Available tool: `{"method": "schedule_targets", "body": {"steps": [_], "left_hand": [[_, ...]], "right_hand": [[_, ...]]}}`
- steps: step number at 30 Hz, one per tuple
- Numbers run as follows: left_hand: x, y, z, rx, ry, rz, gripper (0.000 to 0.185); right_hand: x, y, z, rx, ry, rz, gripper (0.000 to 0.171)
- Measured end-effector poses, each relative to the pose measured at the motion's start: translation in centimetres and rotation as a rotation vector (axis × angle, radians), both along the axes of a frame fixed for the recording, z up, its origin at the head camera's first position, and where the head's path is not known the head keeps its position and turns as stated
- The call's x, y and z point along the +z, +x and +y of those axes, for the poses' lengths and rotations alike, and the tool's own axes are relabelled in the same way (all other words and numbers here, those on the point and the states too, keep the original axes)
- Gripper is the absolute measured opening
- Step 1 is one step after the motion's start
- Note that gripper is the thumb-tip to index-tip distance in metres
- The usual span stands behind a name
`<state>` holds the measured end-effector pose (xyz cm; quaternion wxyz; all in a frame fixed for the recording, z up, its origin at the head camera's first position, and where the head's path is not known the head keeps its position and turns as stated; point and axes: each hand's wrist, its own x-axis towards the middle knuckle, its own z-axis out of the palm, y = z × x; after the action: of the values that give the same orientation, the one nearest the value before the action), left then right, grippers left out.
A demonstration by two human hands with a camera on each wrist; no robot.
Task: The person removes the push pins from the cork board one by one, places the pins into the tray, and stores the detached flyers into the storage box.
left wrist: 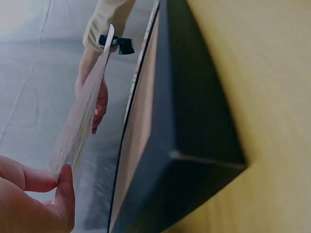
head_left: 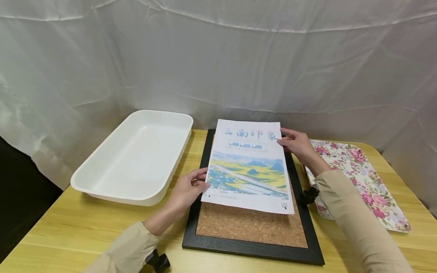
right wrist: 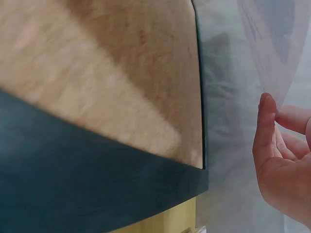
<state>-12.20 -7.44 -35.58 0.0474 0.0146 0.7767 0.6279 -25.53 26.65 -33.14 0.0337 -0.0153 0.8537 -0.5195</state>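
Note:
A printed paper poster (head_left: pixel 250 167) with a landscape picture and blue lettering is held above a cork board (head_left: pixel 252 229) in a black frame. My left hand (head_left: pixel 187 189) pinches the poster's left edge, low down, between thumb and fingers. At its upper right edge, my right hand (head_left: pixel 297 144) pinches the sheet the same way. In the left wrist view the poster (left wrist: pixel 80 111) stands off from the frame (left wrist: pixel 170 141), seen almost edge-on. The right wrist view shows a gap between the cork (right wrist: pixel 121 82) and the right hand (right wrist: pixel 282 155). Small dark dots mark the poster's corners.
To the left, a deep white plastic tray (head_left: pixel 170 182) stands on the wooden table (head_left: pixel 68 235). A floral-patterned tray (head_left: pixel 365 178) lies at the right, partly behind the right forearm. Pale grey cloth (head_left: pixel 218 57) hangs along the back.

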Motion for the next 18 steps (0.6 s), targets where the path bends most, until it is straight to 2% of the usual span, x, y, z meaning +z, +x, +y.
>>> {"method": "schedule_targets", "body": {"steps": [7, 13, 18], "left_hand": [[1.0, -0.4, -1.0, 0.046, -0.002, -0.005, 0.043], [1.8, -0.6, -1.9, 0.013, 0.085, -0.040, 0.043], [2.3, -0.8, -2.6, 0.006, 0.099, -0.048, 0.044]], "right_hand": [[0.9, -0.8, -0.8, -0.016, -0.058, -0.043, 0.060], [1.8, -1.3, -1.6, -0.034, -0.055, -0.048, 0.063], [2.4, -1.9, -2.4, -0.029, -0.086, -0.059, 0.060]]}}
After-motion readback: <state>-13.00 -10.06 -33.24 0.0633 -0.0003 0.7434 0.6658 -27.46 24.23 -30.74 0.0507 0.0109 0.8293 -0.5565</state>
